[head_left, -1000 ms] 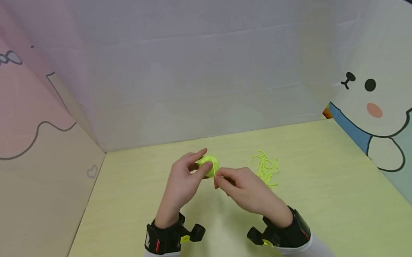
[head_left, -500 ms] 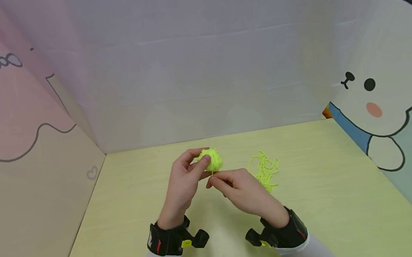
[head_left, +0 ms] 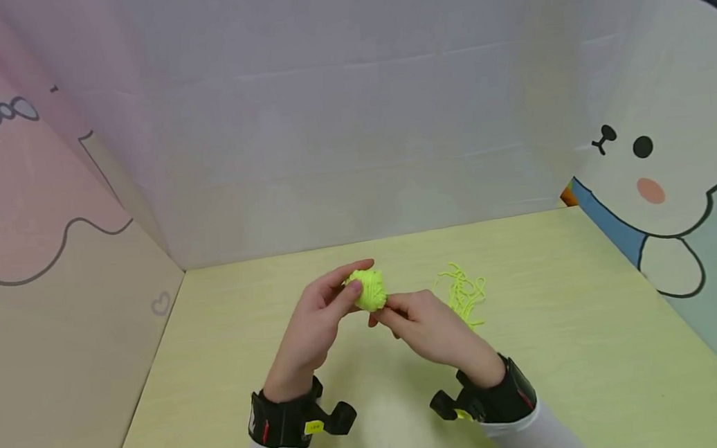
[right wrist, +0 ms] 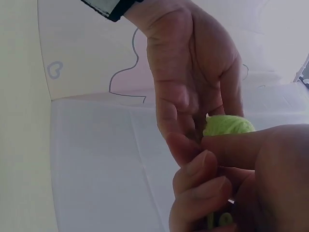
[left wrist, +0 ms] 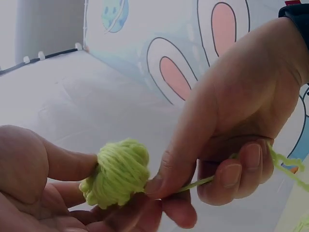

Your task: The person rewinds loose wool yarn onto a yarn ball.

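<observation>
A: Quick. Left hand (head_left: 307, 319)?

B: Not spread. Pinching the ball of yarn (head_left: 371, 290), thumb on the near side, fingers on the far side, one stretched out along its far edge.

A: Right hand (head_left: 431, 328)?

B: Thumb and forefinger pressed together on the strand (left wrist: 197, 184), just beside the ball. Other fingers curled; the strand runs past them and trails out behind.

A: Right hand touching the ball?

B: Can't tell, fingertips overlap there.

A: Ball's place?

B: Between the two hands' fingertips, looks held above the table (head_left: 229, 344).

A: Why that grip?

B: My read: left steadies the ball from both sides so the wraps don't slip, leaving the side toward the right hand free. Right pinches close in, probably to keep slack out of the strand; the curled fingers likely guide the tail.

A: Anything loose?

B: Loose yarn (head_left: 463, 293) on the table, just beyond the right hand and partly hidden by it. Handy spot, I'd say: it can feed in on that side, clear of the left hand. Can't see where it joins the strand.
</observation>
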A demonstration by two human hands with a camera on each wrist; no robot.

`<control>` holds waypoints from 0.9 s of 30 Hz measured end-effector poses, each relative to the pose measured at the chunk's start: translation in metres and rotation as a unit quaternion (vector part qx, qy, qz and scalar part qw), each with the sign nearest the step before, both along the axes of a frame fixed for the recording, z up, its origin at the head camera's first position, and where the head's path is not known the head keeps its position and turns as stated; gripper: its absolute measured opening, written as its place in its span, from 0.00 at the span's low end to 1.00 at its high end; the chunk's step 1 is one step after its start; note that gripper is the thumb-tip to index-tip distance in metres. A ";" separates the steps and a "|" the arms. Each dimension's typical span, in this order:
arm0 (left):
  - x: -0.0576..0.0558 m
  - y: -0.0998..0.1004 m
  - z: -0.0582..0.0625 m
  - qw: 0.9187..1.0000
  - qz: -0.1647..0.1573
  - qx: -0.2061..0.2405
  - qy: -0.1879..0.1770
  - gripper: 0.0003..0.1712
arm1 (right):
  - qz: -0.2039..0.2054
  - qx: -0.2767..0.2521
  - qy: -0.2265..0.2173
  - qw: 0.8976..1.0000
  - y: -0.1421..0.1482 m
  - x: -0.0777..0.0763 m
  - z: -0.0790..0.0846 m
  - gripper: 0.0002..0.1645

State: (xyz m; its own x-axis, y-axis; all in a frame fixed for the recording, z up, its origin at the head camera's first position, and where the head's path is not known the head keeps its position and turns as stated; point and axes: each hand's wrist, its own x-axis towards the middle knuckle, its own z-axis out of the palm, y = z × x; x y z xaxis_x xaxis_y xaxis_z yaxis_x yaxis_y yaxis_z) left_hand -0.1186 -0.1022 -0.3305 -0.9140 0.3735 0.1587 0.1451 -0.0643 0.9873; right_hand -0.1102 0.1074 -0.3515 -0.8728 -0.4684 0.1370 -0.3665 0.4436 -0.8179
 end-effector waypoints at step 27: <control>0.000 0.006 0.002 0.986 -0.039 -0.161 0.013 0.38 | -0.104 -0.072 0.011 0.992 0.043 -0.010 0.014 0.16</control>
